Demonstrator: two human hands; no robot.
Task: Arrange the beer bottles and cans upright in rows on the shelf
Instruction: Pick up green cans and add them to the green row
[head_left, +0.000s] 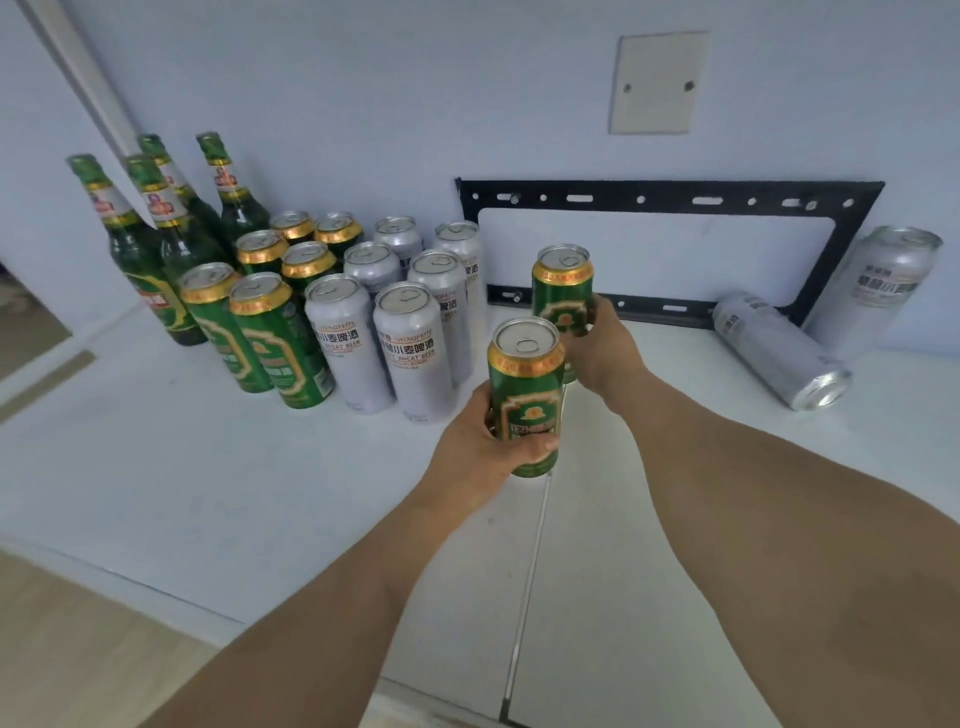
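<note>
The white shelf (156, 467) carries the whole stock against a pale wall, with a black mounting bracket (670, 200) fixed to the wall behind.

At far left stand four green glass bottles (176, 228), upright in two short rows. These are judged the heaviest and most fragile items; the smooth glass may slip, so the body below the shoulder is a safer hold than the narrow neck.

Beside them stand six green cans (260, 332) and six silver cans (410, 348), upright and close-packed in rows.

At far right, well apart from the rows, one silver can lies on its side (779, 353) and another silver can (883, 291) stands tilted against the wall beside the bracket's corner.

The left hand (483, 447) grips a green can (527, 395) around its lower body, fingers curled behind and thumb across the front, held upright over the shelf. The right hand (597, 343) grips a second green can (563, 291) around its lower half, also upright, just behind the first.

Cans of this kind are thin-walled: stiff if sealed and full, easily dented if squeezed hard (whether these are full cannot be told). A mid-body wrap, as shown, is judged the steadiest hold; the painted sides look smooth and could slide in a loose grip.
</note>
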